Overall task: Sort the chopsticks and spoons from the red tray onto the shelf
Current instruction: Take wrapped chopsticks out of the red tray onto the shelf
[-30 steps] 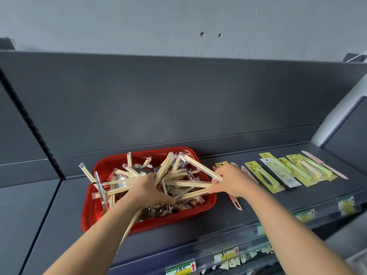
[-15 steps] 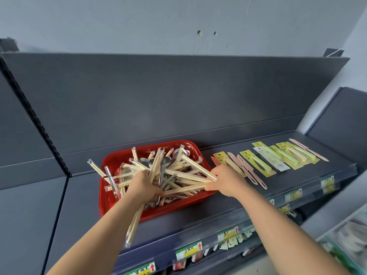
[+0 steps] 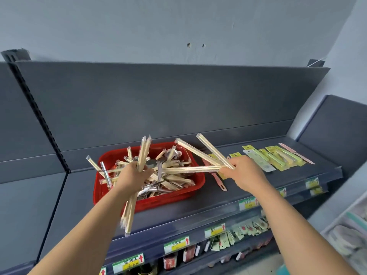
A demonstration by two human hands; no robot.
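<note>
Lifting out of the red tray (image 3: 174, 195) since a second ago: left hand (image 3: 132, 176) clamped on chopstick bundle (image 3: 143, 151), right hand (image 3: 244, 171) pinching three loose chopsticks (image 3: 198, 168). Likely next: lay them on the shelf (image 3: 198, 205).

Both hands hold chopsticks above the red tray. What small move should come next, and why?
Probably the right hand should lift its fanned chopsticks clear of the red tray and add them to the bundle in the left hand: one of them reaches across the pile, and the bundle is all chopsticks.
</note>
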